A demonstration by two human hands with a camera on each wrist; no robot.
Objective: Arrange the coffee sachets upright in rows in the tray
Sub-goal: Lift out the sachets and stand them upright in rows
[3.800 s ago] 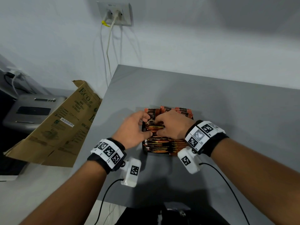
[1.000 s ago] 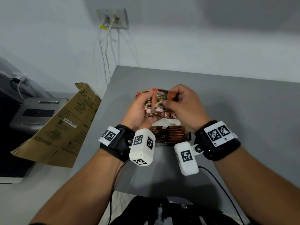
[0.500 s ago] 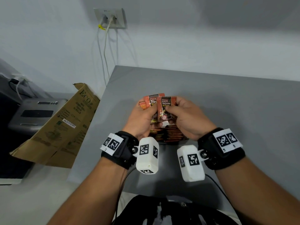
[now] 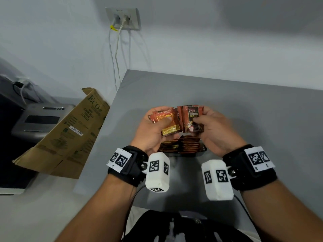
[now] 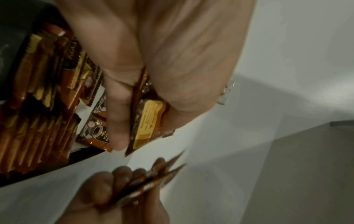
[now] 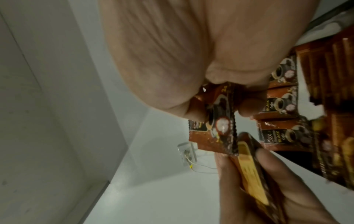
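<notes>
Both hands are raised above the tray [image 4: 202, 148], which is packed with upright brown-orange coffee sachets [image 4: 181, 145]. My left hand [image 4: 153, 130] grips a fanned stack of sachets [image 4: 170, 122], backs with yellow panels facing me. My right hand [image 4: 209, 126] pinches a few sachets [image 4: 193, 120], fronts showing a coffee cup. In the left wrist view my thumb presses the stack [image 5: 148, 121], and rows stand in the tray [image 5: 38, 121]. In the right wrist view I see the pinched sachets [image 6: 218, 121] and sachets lying flat in the tray [image 6: 279, 106].
The tray sits near the front of a grey table [image 4: 244, 110]. A flattened cardboard box [image 4: 70, 135] leans at the table's left edge beside a grey printer [image 4: 38, 121]. A wall socket [image 4: 124, 18] with white cables is behind.
Both hands lifted sachets out of the tray. The right hand has since drawn a few sachets to the right, away from the stack in the left hand.
</notes>
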